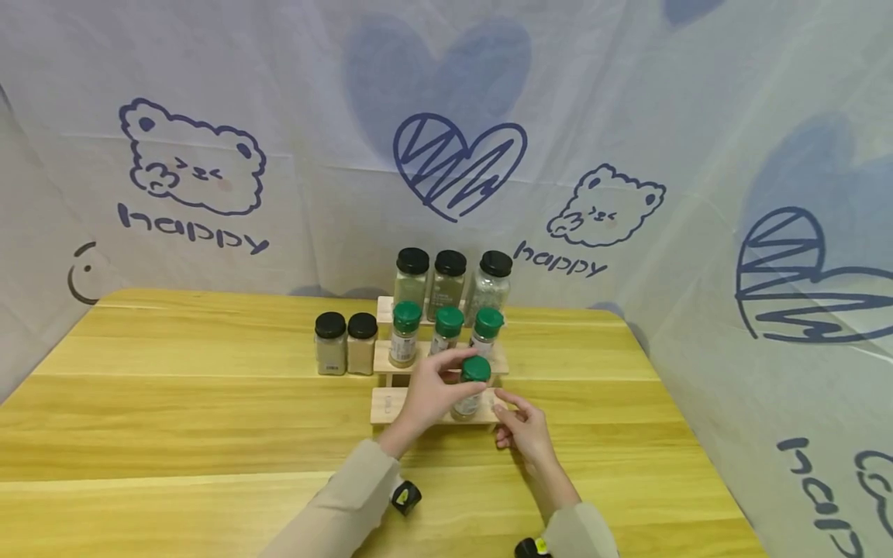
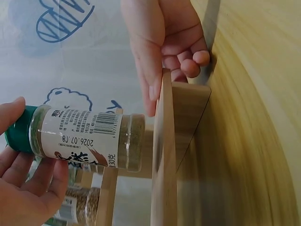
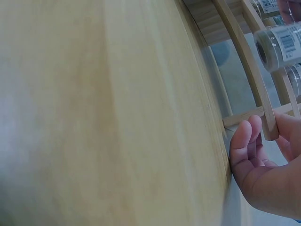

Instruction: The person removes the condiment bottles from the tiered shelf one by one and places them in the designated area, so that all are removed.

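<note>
My left hand (image 1: 436, 391) holds a clear spice bottle (image 2: 89, 139) with a green cap (image 1: 477, 369) and a white label, fingers and thumb around the cap. The bottle is upright over the lowest step of a three-step wooden spice rack (image 1: 401, 403); in the left wrist view a small gap shows between its base and the board. At the right end of that step, my right hand (image 1: 525, 431) grips the board's end, with a finger or thumb on top and other fingers (image 3: 242, 136) curled below. Nothing else stands on the lowest step.
Three green-capped bottles (image 1: 405, 345) stand on the middle step and three taller black-capped jars (image 1: 449, 291) on the top step. Two smaller black-capped jars (image 1: 331, 349) sit left of the rack on the wooden table (image 1: 209, 426). A printed white cloth (image 1: 321, 155) hangs behind.
</note>
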Available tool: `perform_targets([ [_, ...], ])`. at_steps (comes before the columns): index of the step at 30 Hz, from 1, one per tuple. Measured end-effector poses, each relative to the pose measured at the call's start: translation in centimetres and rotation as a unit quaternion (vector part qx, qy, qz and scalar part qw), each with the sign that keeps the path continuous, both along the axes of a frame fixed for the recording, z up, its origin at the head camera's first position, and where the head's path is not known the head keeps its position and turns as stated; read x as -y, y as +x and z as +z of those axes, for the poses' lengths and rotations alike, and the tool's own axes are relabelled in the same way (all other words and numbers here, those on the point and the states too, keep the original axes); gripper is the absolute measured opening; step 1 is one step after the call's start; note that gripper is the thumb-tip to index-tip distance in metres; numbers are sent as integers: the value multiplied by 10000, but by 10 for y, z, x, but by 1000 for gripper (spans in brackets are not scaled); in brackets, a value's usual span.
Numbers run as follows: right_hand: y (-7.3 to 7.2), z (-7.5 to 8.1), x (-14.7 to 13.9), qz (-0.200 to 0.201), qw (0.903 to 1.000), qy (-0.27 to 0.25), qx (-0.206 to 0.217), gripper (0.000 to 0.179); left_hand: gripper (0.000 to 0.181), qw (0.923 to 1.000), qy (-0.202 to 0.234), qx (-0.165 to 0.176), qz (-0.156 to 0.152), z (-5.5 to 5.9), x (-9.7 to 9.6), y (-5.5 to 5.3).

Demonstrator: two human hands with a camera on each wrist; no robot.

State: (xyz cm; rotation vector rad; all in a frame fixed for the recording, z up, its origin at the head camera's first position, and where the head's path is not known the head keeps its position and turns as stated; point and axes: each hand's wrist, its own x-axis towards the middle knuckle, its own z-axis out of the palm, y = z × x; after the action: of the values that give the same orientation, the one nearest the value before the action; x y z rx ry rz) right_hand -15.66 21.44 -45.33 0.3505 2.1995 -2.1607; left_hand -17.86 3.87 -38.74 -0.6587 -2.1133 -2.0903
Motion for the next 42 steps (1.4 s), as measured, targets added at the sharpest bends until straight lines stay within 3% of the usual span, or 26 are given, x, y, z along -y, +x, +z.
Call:
perform_targets([
  [10, 1, 1, 1, -29, 10000, -24, 17, 36, 43, 9994, 96, 280, 155, 3, 16, 3],
  [17, 1, 4, 2, -53, 10000, -32, 54, 37, 41, 9983, 125, 526, 200, 23, 28, 17],
  [21, 1, 5, 2, -68, 10000, 12, 52, 37, 41, 9977, 133, 625, 236, 26, 33, 21],
  [31, 1, 5, 2, -67, 10000, 48, -3, 37, 41, 9973, 207, 580, 396, 23, 44, 17],
  [38, 1, 4, 2, -56, 10000, 12, -3, 37, 43, 9968, 278, 551, 516, 4, 55, 5],
  [42, 1, 4, 2, -54, 10000, -20, -2, 38, 43, 9968, 249, 455, 601, 3, 63, 4],
])
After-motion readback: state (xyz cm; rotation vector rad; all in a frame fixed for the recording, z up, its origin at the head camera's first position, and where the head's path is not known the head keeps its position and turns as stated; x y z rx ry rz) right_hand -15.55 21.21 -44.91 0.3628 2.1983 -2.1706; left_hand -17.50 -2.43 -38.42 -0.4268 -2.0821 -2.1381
